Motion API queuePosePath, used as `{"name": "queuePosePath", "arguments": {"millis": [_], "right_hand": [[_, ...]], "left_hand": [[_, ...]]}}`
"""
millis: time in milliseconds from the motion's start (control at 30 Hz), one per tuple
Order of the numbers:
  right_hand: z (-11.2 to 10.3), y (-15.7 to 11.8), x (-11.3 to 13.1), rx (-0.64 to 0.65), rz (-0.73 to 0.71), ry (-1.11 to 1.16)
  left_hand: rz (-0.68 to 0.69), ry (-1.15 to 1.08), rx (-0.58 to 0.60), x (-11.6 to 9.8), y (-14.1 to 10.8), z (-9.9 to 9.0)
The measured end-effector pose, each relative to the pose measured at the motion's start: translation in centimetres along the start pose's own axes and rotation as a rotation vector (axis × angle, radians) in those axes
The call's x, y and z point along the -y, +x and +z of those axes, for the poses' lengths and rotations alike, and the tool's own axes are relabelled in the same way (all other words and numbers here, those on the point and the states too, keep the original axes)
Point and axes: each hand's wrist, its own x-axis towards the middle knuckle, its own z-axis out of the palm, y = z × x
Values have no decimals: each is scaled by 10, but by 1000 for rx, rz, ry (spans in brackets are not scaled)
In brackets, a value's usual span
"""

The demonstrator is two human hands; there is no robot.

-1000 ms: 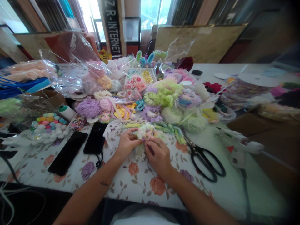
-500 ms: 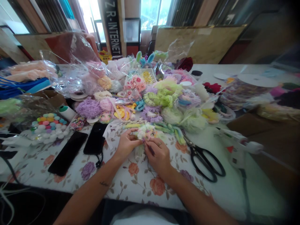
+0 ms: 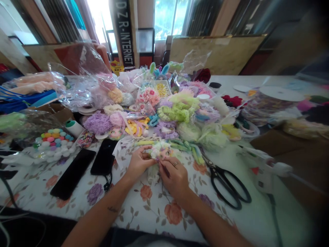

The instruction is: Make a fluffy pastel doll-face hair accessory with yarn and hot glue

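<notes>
My view has tipped up a bit. I see the left hand [image 3: 139, 162] and right hand [image 3: 177, 174], fingers curled, both holding the doll [image 3: 162, 152].

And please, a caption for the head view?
Left hand and right hand holding a pastel doll, black-handled scissors nearby.

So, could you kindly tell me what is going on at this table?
A person is holding a small doll in both bare hands, the left hand at one side and the right hand at its lower face, fingertips close together. Any tiny part between them is too small to make out. Black-handled scissors and a glue gun lie to the right, two phones to the left, and a colorful heap of trimmings beyond.
</notes>
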Motion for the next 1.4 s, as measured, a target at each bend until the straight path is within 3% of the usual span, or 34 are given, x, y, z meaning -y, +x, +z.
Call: {"name": "queuePosePath", "arguments": {"millis": [767, 900, 967, 1067, 1167, 1233, 1300, 1400], "right_hand": [[3, -1, 4, 6, 4, 11], [-7, 3, 3, 16, 35, 18], [-16, 7, -2, -65, 69, 3], [-28, 13, -19, -243, 224, -36], [-33, 19, -38, -300, 543, 165], [-34, 23, -44, -232, 769, 461], [-35, 25, -42, -64, 956, 784], [-35, 25, -32, 181, 1076, 1093]], "left_hand": [[48, 9, 12, -1, 0, -1], [22, -61, 22, -3, 1, 0], [-12, -107, 33, -4, 2, -1], [-43, -152, 39, -8, 3, -3], [-76, -207, 62, -12, 3, -7], [-103, -240, 97, -14, 3, -9], [-123, -246, 136, -15, 2, -11], [-127, -181, 180, -16, 1, -12]]}}
